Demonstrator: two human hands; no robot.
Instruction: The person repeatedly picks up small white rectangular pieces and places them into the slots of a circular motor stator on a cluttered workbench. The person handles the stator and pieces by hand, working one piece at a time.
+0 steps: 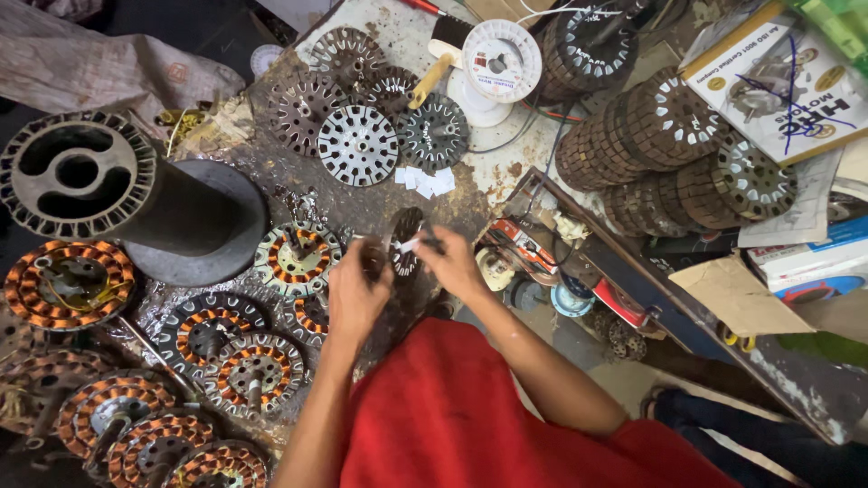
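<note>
Saw first, far left of the grey stand [194, 221], a slotted metal ring [77, 172] sitting on the stand's top. Found below and left of the stand a copper-wound stator [68, 282]. Counted several more wound stators [253, 370] lower down, under the stand, lying close together and partly overlapping.

Noted just right of the stand the left hand [357, 294], fingers curled narrowly and closed on the edge of a dark stator disc [404, 237], held tilted on its edge above the table. Saw above this, up and right of the stand, a group of bare slotted plates [357, 145] lying flat, and near them a small pile of white paper pieces [427, 181].

Observed further right of the stand the right hand [452, 262], thumb and finger pinched on a white slip [411, 244] touching the disc. Could not tell how deep the slip sat in the slot.

Saw a white spool [500, 61] well above the hands, then, farthest right of the stand, stacked dark cores [674, 136].
</note>
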